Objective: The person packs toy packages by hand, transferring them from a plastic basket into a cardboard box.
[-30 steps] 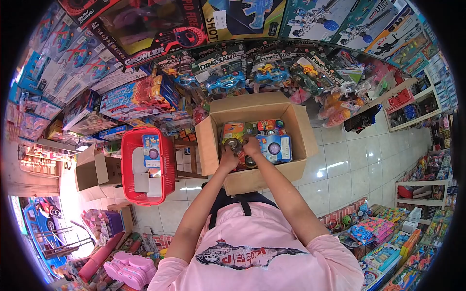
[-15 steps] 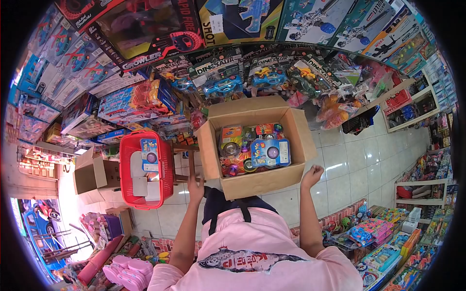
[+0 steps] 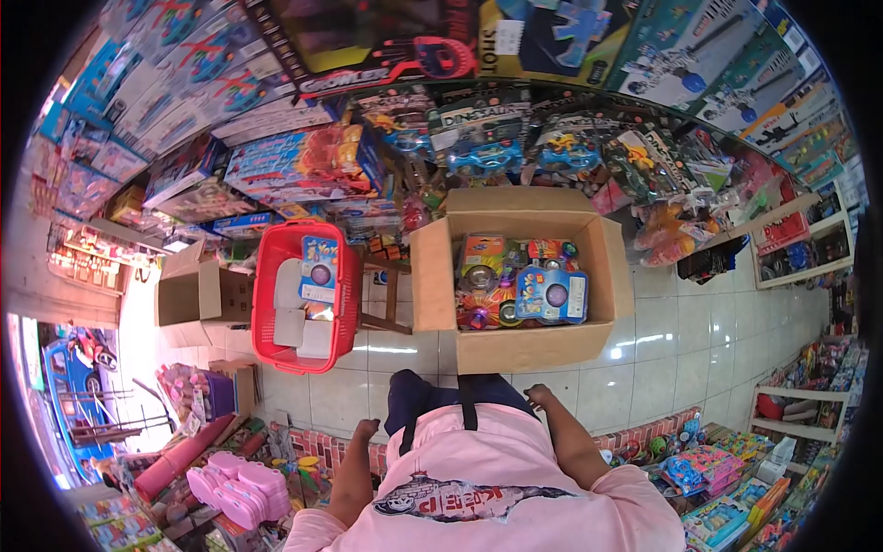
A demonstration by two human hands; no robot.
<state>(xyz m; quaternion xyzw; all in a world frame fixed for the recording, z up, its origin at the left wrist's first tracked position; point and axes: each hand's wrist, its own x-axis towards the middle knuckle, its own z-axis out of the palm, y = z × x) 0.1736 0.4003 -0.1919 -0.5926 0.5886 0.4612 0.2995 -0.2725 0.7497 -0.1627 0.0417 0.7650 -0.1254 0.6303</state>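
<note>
Two bare hands hang low beside the dark trousers (image 3: 402, 402), both on the body's side of the cardboard box (image 3: 529, 350) and apart from its near edge. The left hand (image 3: 368, 429) is just beside the left thigh; the right hand (image 3: 538, 396) is by the other thigh, below the box's near edge. Both are too small to tell whether the fingers are spread or pressed together.

The box stands open, flaps folded outward, with packed toys inside. A blue yo-yo pack (image 3: 552, 295) lies toward its near right corner, a yellow-orange toy pack (image 3: 481, 261) sits in the far left corner, and a purple round toy (image 3: 478, 318) is at the near left corner.

Left of the box, a red basket (image 3: 348, 299) carries another blue pack (image 3: 319, 263) along its right edge, toward the far corner, with pale cards (image 3: 288, 283) along its left and near edges. Toy packets (image 3: 483, 138) hang beyond the box's far edge.
</note>
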